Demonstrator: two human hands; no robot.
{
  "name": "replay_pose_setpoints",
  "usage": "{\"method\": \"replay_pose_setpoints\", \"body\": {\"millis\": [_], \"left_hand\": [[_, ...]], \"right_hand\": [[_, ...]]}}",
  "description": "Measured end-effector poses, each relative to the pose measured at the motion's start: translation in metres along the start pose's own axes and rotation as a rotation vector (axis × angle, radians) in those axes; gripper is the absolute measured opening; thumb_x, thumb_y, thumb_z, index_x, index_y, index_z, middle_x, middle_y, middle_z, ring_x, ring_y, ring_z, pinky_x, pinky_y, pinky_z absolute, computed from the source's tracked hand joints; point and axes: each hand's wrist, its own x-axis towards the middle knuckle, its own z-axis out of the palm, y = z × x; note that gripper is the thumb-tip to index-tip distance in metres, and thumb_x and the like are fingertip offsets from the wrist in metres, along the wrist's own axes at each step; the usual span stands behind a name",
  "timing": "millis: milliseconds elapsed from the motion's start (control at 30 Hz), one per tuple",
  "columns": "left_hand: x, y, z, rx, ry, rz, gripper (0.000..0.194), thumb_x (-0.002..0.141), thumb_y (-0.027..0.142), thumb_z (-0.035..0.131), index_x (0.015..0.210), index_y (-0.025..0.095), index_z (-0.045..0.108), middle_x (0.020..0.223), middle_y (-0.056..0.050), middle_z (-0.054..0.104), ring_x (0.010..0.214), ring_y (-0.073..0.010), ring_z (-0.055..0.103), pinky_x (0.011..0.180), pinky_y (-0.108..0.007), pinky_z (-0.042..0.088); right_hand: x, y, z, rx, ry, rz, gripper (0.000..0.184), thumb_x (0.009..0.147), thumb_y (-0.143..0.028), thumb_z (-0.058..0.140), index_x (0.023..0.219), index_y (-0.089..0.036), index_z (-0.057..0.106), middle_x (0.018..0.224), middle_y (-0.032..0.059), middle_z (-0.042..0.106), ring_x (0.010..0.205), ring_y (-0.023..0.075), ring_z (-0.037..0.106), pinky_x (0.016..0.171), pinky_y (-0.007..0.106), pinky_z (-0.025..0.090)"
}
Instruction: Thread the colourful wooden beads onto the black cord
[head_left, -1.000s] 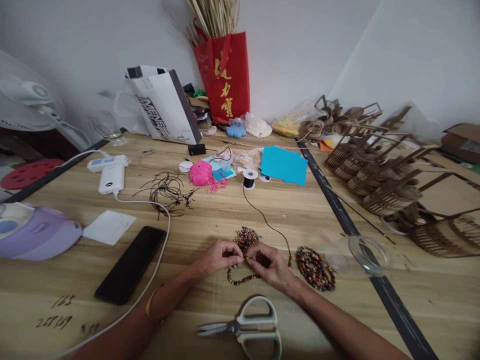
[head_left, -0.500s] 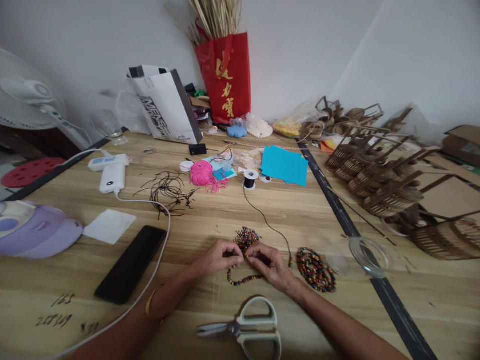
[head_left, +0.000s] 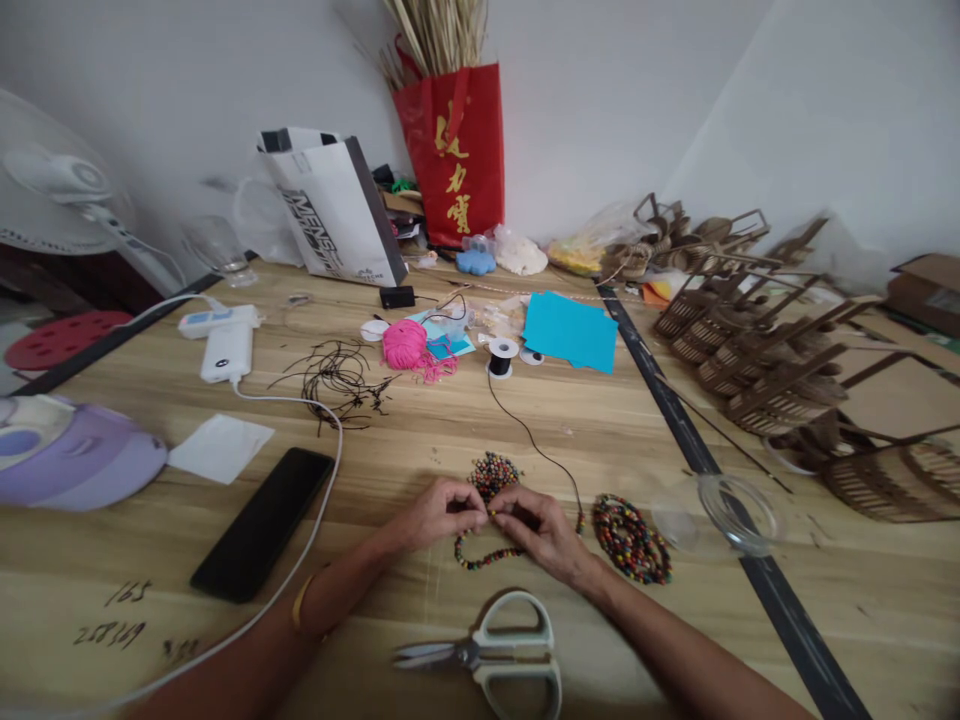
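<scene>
My left hand (head_left: 444,512) is closed in a pinch at the end of the black cord (head_left: 534,440); the tip between the fingers is too small to see clearly. Facing it, almost touching, my right hand (head_left: 546,532) pinches a small bead. A string of colourful beads (head_left: 480,564) loops below both hands and comes out by the right wrist. Just beyond the fingertips lies a pile of loose beads (head_left: 496,470). The cord runs back to a white spool (head_left: 501,358). To the right is a coil of strung beads (head_left: 632,540).
Scissors (head_left: 495,655) lie in front of me. A phone (head_left: 262,525), a white cable, and a tangle of black cord pieces (head_left: 337,385) are at left. Pink yarn (head_left: 405,344) and blue sheets (head_left: 570,332) sit farther back. Woven baskets (head_left: 780,380) line the right.
Both hands keep nearly the same pinching pose, with only slight finger movement. The whole view has shifted very slightly; the beads and cord look unchanged.
</scene>
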Motion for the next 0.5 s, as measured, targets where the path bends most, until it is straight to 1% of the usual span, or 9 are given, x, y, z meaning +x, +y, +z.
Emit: {"method": "replay_pose_setpoints", "body": {"millis": [133, 367, 500], "left_hand": [[0.0002, -0.001, 0.0005, -0.001, 0.005, -0.003, 0.023, 0.079, 0.032, 0.06, 0.072, 0.011, 0.064, 0.06, 0.0, 0.061, 0.054, -0.0099, 0.05, 0.052, -0.019, 0.039], [0.0007, 0.001, -0.0008, 0.021, -0.007, -0.002, 0.023, 0.078, 0.033, 0.061, 0.072, 0.01, 0.064, 0.06, 0.0, 0.06, 0.054, -0.0091, 0.05, 0.052, -0.019, 0.039], [0.0006, 0.0011, -0.0009, 0.018, -0.003, 0.001, 0.022, 0.076, 0.032, 0.063, 0.071, 0.01, 0.064, 0.059, 0.0, 0.059, 0.054, -0.009, 0.049, 0.054, -0.019, 0.039]], "right_hand": [[0.0005, -0.0002, 0.0006, -0.003, 0.008, -0.019, 0.018, 0.089, -0.031, 0.053, 0.088, -0.017, 0.065, 0.08, 0.0046, 0.063, 0.075, 0.0164, 0.057, 0.068, 0.026, 0.045], [-0.0001, 0.0017, 0.002, -0.028, 0.016, -0.001, 0.018, 0.088, -0.032, 0.055, 0.088, -0.016, 0.064, 0.073, 0.0027, 0.061, 0.068, 0.0136, 0.055, 0.063, 0.024, 0.044], [-0.0011, 0.0038, 0.0034, -0.019, 0.03, 0.005, 0.016, 0.087, -0.03, 0.057, 0.086, -0.016, 0.064, 0.072, 0.0027, 0.062, 0.067, 0.0133, 0.055, 0.063, 0.024, 0.044]]}}
